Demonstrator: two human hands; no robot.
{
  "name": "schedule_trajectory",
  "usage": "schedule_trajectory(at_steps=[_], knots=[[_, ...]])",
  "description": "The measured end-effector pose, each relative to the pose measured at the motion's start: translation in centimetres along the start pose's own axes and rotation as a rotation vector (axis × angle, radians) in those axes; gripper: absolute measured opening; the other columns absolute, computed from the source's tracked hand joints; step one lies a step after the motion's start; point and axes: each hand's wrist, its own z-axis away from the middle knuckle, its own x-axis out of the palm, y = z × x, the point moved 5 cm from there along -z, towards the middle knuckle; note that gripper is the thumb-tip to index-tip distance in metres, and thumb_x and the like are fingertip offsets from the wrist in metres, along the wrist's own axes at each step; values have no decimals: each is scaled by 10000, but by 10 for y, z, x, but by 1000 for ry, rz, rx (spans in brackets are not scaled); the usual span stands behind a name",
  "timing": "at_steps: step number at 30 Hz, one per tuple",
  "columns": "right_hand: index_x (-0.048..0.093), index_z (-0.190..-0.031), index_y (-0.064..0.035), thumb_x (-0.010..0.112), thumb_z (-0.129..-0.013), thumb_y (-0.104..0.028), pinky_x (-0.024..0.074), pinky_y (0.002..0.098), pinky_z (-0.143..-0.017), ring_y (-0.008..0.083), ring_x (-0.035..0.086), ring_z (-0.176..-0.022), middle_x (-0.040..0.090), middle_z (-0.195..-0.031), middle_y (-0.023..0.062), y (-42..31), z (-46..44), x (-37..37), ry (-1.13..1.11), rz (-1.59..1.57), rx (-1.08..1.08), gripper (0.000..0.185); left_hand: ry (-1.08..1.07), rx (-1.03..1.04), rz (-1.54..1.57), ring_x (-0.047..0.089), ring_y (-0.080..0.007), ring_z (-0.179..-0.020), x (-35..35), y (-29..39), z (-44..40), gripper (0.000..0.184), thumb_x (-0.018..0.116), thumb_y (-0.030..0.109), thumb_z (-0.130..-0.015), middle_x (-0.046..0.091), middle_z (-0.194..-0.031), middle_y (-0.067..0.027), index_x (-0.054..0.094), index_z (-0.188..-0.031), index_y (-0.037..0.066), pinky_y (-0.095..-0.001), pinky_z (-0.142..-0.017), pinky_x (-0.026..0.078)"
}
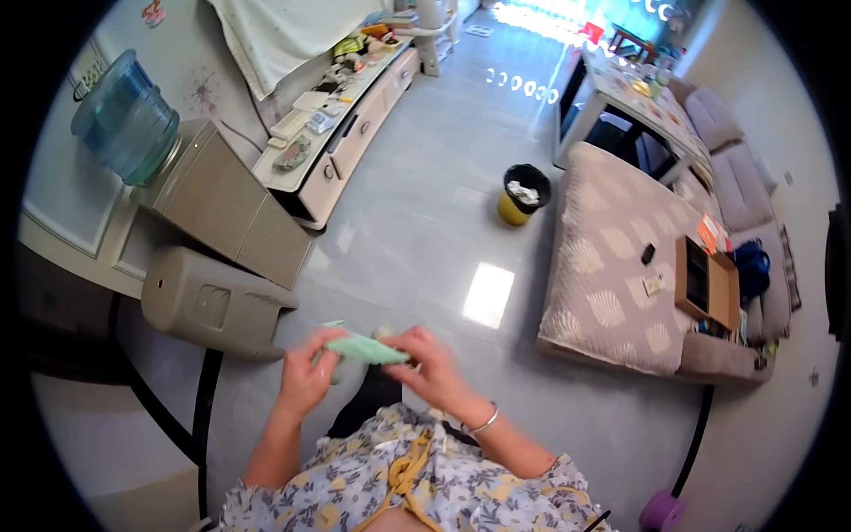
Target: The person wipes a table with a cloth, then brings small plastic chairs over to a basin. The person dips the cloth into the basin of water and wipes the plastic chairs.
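Note:
A light green cloth [365,349] is stretched between my two hands, in front of my body and above the floor. My left hand [308,371] grips its left end, with a loose corner hanging below the fingers. At the other end, the fingers of my right hand [432,365] pinch the cloth; they are slightly blurred. A bracelet [486,418] circles my right wrist. Part of the cloth is hidden behind the fingers.
A beige plastic stool [208,301] stands at the left, beside a water dispenser [226,199]. A low cabinet [355,133] runs along the wall. Ahead is a yellow bin [512,211] with a black liner. A sofa [612,284] holding an open box [720,288] is at the right.

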Motion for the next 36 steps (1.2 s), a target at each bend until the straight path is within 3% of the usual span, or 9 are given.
schedule_trajectory(at_steps=[1,6,12,15,18,23,28,31,36], knots=[[680,-1105,-89,715,-791,-4,489,290,-632,170,589,-725,561,-919,73,16,-24,-9,54,74,12,327,10,23,8,611,-121,-770,-8,-8,-36,203,562,40,-872,673,-840,-36,680,-1036,23,-291,-692,497],[685,-1023,-56,683,-820,16,467,258,-563,123,574,-644,574,-879,64,49,-164,-78,274,258,78,215,-127,224,141,599,-114,-740,-21,-5,-229,178,598,71,-883,677,-830,-45,683,-1030,15,-290,-677,491],[647,-1006,-16,628,-899,-24,461,238,-510,91,575,-550,605,-842,58,95,-247,-190,628,220,335,108,-458,477,-137,628,-202,-744,34,50,-423,152,647,47,-835,664,-848,-111,680,-979,10,-295,-671,485],[633,-1011,-18,612,-921,-50,460,236,-503,89,582,-576,583,-878,51,118,-273,-246,744,316,310,97,-538,496,-172,631,-258,-751,81,72,-494,152,674,25,-796,645,-822,-119,686,-948,19,-319,-660,487],[649,-1003,-32,619,-865,10,451,268,-565,139,536,-619,538,-878,69,133,-311,-306,846,369,257,148,-488,515,-125,631,-251,-763,126,80,-556,134,679,6,-785,650,-858,-117,687,-919,15,-323,-660,487],[660,-1001,-41,589,-822,27,474,324,-658,220,558,-737,524,-885,104,197,-401,-396,843,283,162,204,-140,673,-320,594,-276,-709,172,106,-667,151,710,16,-720,590,-821,-97,694,-864,59,-361,-623,479],[665,-1012,-51,587,-832,23,476,320,-628,219,555,-709,534,-924,105,226,-495,-469,806,282,57,210,-43,408,-427,552,-233,-648,196,115,-774,161,714,6,-684,534,-733,-78,706,-832,67,-337,-590,448],[666,-1024,-54,583,-833,33,478,320,-638,224,564,-735,539,-940,111,266,-548,-506,831,290,75,226,-136,233,-363,536,-177,-632,217,100,-852,142,730,20,-717,533,-705,-63,724,-852,64,-293,-569,426],[674,-1013,-49,569,-823,58,459,303,-656,210,557,-766,545,-952,105,314,-629,-591,1028,416,128,241,-626,368,-204,515,-124,-604,287,113,-997,163,724,42,-803,562,-696,-41,743,-964,56,-264,-562,426]])
